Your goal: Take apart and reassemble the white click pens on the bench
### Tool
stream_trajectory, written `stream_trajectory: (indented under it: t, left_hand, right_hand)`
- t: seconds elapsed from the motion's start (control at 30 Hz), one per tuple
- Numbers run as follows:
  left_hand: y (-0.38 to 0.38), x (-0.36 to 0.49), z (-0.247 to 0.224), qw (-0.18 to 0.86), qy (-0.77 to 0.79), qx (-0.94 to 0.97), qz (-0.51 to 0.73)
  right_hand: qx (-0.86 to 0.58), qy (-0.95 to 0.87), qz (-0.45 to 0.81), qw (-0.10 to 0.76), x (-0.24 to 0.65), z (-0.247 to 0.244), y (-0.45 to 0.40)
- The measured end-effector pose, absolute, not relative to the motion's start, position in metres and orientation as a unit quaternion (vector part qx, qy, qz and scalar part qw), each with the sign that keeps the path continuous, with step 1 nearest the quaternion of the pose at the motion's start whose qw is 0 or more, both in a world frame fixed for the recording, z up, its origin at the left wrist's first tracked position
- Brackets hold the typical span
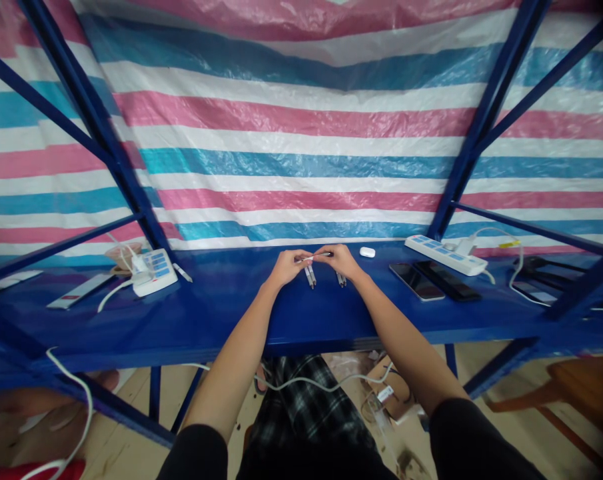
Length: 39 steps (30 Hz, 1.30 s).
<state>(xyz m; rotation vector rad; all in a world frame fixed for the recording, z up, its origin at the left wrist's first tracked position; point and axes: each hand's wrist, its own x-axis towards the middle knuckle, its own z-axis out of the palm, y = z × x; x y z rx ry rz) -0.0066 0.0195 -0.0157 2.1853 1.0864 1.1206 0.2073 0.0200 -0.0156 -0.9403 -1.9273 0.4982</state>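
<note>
Over the blue table [206, 320], my left hand [287, 267] and my right hand [342, 262] meet at the fingertips, both closed on one thin pen-like object [321, 255] held level between them. Its darker end lies in my right hand. Just under my left hand, a few slim grey and white pens [310, 276] lie on the table. More short grey pens [341, 279] lie below my right hand, partly hidden by it.
A white power strip [154, 272] and a white pen [182, 273] are at left. At right are a white earbud case [367, 252], two phones [417, 281] and another power strip [446, 255]. Blue frame posts rise on both sides before a striped sheet.
</note>
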Motion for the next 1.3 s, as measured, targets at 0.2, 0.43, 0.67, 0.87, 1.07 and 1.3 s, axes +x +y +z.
stream_trajectory:
  t: [0.2, 0.43, 0.67, 0.87, 1.07, 1.3]
  left_hand:
    - [0.020, -0.006, -0.018, 0.190, 0.384, 0.788, 0.442]
    - [0.018, -0.006, -0.016, 0.167, 0.380, 0.792, 0.447]
    - [0.016, -0.006, -0.015, 0.155, 0.374, 0.796, 0.450]
    - [0.017, -0.006, -0.016, 0.147, 0.369, 0.799, 0.451]
    - [0.018, -0.006, -0.017, 0.140, 0.368, 0.799, 0.454]
    - [0.018, -0.006, -0.016, 0.132, 0.375, 0.800, 0.450]
  right_hand:
    - [-0.387, -0.781, 0.228, 0.434, 0.208, -0.019, 0.021]
    - [-0.391, -0.790, 0.231, 0.413, 0.208, -0.016, 0.017]
    - [-0.379, -0.779, 0.268, 0.422, 0.206, -0.016, 0.016]
    - [-0.391, -0.785, 0.248, 0.412, 0.206, -0.014, 0.014]
    - [-0.399, -0.789, 0.248, 0.396, 0.206, -0.013, 0.012]
    - [-0.393, -0.784, 0.279, 0.391, 0.206, -0.012, 0.010]
